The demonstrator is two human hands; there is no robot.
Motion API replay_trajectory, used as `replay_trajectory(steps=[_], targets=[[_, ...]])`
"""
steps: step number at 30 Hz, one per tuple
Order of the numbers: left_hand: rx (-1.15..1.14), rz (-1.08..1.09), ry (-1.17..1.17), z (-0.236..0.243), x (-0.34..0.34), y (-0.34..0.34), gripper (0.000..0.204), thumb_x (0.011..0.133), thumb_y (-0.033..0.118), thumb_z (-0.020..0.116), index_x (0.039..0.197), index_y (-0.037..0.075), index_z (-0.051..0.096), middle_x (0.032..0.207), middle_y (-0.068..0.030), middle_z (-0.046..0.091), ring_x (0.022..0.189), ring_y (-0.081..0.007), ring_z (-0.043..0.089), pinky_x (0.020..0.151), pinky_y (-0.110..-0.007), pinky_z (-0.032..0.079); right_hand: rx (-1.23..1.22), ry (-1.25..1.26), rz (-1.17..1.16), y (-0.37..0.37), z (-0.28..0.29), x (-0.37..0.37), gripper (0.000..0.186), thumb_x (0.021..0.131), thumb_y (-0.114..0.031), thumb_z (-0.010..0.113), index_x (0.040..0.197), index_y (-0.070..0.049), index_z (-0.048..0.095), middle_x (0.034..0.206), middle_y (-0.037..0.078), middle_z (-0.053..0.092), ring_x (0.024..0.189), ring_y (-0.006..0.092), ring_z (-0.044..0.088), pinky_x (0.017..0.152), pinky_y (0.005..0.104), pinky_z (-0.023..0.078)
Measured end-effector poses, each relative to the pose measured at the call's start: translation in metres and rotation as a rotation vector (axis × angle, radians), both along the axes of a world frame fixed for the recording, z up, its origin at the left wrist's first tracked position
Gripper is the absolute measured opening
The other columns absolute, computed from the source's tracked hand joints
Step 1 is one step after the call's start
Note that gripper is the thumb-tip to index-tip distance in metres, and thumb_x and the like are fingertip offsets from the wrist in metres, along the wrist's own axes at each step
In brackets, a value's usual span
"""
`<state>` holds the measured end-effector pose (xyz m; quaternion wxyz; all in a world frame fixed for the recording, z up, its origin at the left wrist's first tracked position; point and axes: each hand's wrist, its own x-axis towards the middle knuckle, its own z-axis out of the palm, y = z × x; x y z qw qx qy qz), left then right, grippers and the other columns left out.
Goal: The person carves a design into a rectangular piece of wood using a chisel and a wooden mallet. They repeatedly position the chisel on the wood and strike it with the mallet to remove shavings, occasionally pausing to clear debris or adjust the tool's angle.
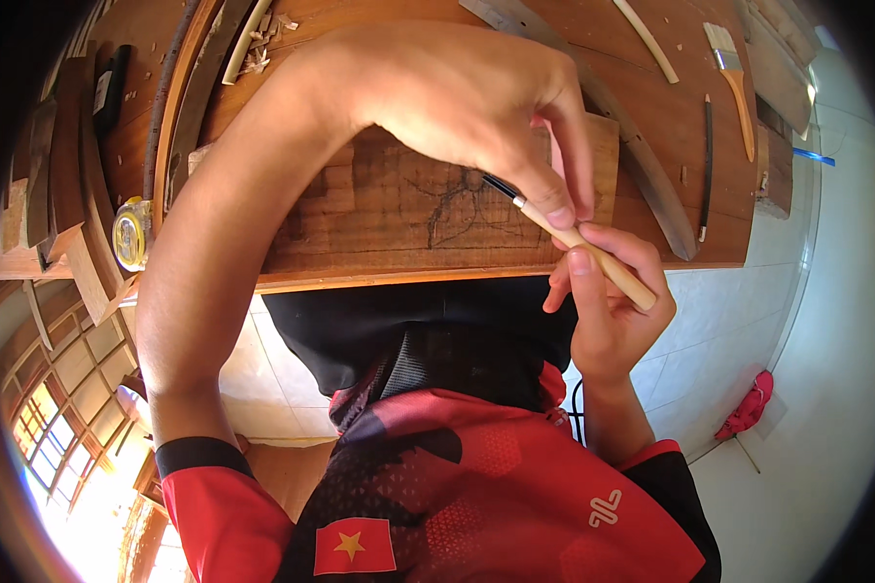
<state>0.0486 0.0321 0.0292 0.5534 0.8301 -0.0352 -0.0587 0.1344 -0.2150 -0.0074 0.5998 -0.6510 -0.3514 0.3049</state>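
Observation:
A carving tool (612,272) with a pale wooden handle and a narrow dark tip points up-left over a wooden board (360,214) marked with a dark line drawing. My left hand (496,117) arches over the board, thumb and fingers closed on the front of the handle. My right hand (622,311) grips the handle's rear from below, near the board's front edge. The board lies on the wooden worktop (544,24); my left arm and hand cover part of it.
A curved metal strip (661,194), pencil (707,175) and paintbrush (734,87) lie right. A tape measure (129,238), dark bottle (112,87), shavings (262,44) and wooden strips (78,165) are left. Pink fabric (744,408) lies on the floor at right.

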Motion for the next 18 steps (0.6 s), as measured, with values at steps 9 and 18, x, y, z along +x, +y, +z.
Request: replay_trajectory(steps=[9, 18], targets=[[0.075, -0.044, -0.008, 0.0, 0.001, 0.001, 0.025, 0.084, 0.03, 0.085, 0.104, 0.014, 0.085, 0.069, -0.0022, 0.057, 0.068, -0.0145, 0.05, 0.061, -0.033, 0.038, -0.043, -0.073, -0.006, 0.001, 0.004, 0.0, 0.021, 0.093, 0.004, 0.075, 0.112, 0.005, 0.069, 0.092, 0.011, 0.074, 0.067, 0.0057, 0.063, 0.05, 0.0172, 0.044], [-0.026, -0.049, 0.007, -0.014, -0.001, 0.001, 0.023, 0.084, 0.027, 0.086, 0.103, 0.014, 0.085, 0.071, -0.0025, 0.06, 0.073, -0.0156, 0.055, 0.063, -0.032, 0.041, -0.031, -0.239, 0.078, -0.003, 0.018, 0.014, 0.038, 0.088, -0.004, 0.081, 0.119, 0.004, 0.062, 0.095, 0.01, 0.07, 0.063, 0.0029, 0.052, 0.053, 0.0175, 0.036]])
